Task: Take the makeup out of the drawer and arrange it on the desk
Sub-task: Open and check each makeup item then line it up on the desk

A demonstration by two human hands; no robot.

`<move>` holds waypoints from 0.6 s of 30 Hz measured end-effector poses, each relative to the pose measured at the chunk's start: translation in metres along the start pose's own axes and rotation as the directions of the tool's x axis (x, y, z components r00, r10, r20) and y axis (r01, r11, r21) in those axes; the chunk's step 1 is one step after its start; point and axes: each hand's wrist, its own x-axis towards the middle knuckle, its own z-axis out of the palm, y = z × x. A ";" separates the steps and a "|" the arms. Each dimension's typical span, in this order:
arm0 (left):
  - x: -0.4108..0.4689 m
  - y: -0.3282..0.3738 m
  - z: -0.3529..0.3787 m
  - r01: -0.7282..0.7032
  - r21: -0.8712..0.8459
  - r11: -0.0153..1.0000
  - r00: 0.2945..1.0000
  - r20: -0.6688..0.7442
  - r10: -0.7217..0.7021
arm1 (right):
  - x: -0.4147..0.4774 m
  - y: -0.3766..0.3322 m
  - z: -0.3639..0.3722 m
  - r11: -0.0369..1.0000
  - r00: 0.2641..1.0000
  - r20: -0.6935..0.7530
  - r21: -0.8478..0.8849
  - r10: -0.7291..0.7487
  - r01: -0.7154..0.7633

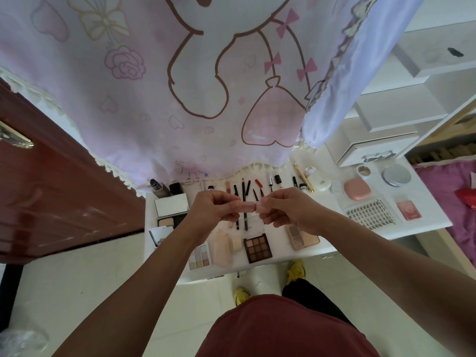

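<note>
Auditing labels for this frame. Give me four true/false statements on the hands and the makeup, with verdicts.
1. The left hand and the right hand both pinch the small pink item. True.
2. The dark nine-pan palette is closed. False: it lies open, pans showing.
3. The pink compact lies beside the round silver tin. True.
4. The lash tray is held in a hand. False: it lies on the desk.
</note>
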 end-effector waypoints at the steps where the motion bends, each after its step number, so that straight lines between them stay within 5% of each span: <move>1: 0.000 -0.001 -0.001 0.004 0.000 1.000 1.000 -0.001 -0.004 | 0.000 0.000 -0.001 1.000 1.000 0.008 0.002 -0.013 0.013; 18: 0.000 -0.008 -0.004 0.009 0.001 1.000 1.000 0.003 -0.009 | -0.001 0.003 0.003 1.000 1.000 0.014 0.021 -0.003 0.002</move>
